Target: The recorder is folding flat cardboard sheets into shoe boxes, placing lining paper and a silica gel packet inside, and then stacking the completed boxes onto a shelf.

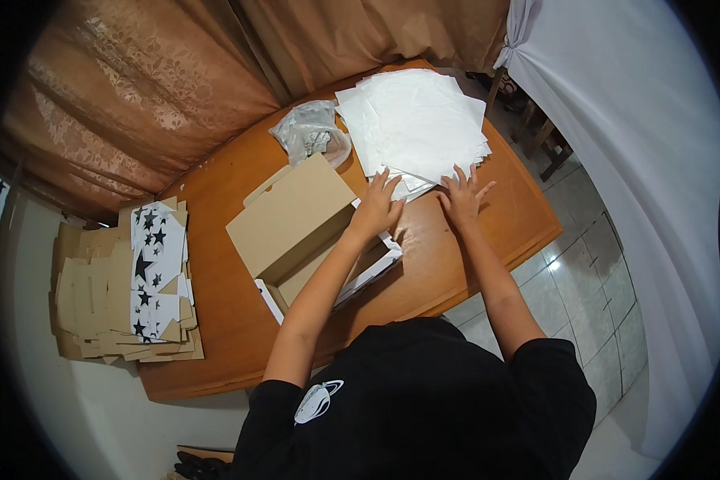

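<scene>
Hands [420, 204] flat on white sheets [416, 120]

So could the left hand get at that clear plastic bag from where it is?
Probably yes. The left hand lies on the edge of the white sheets, and the bag sits just beyond it beside the open box lid, with nothing between them.

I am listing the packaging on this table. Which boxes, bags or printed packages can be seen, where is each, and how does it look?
Open cardboard box: table centre, under the left hand; plain brown, lid up.
Flat box blanks: stack at the table's left end; brown card, some white with black stars.
Plastic bag: far side, beside the white sheets; clear, crumpled.
No screens or signs.
</scene>
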`<act>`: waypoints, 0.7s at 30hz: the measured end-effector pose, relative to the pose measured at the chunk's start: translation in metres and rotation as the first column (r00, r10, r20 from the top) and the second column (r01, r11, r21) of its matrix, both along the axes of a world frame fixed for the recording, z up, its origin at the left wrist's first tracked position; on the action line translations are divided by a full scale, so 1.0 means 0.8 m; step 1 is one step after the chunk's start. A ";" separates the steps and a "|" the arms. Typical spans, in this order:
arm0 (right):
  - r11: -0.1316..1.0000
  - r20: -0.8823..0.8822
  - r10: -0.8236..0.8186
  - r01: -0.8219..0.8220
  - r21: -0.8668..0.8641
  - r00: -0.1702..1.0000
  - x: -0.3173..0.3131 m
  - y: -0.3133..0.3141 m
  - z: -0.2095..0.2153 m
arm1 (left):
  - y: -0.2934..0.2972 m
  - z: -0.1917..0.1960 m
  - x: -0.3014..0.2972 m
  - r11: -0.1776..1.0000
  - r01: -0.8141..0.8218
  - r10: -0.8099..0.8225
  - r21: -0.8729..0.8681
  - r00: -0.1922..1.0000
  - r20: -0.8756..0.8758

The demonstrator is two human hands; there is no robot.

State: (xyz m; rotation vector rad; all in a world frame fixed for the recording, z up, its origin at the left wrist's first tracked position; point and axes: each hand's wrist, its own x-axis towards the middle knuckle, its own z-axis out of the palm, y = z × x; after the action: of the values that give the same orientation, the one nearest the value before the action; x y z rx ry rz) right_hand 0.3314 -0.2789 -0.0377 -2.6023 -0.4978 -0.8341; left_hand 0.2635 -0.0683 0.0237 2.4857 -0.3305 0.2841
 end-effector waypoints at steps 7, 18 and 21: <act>0.999 0.083 -0.028 0.025 0.038 0.996 0.003 -0.001 0.012 | -0.009 -0.001 0.008 0.975 -0.056 0.085 -0.217 0.988 0.127; 0.912 0.341 0.205 -0.305 0.275 0.918 -0.150 0.006 0.100 | 0.054 0.070 0.030 0.638 -0.542 -0.014 -0.547 0.702 -0.712; 0.885 0.376 0.247 -0.366 0.289 0.893 -0.164 0.007 0.106 | 0.061 0.050 0.044 0.748 -0.486 -0.054 -0.451 0.634 -0.772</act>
State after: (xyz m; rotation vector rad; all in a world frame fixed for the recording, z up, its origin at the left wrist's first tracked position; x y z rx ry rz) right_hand 0.2005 -0.2735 0.0473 -1.9927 -0.7579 -1.1329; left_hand 0.2984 -0.0192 0.0639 1.7331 0.4057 -0.4923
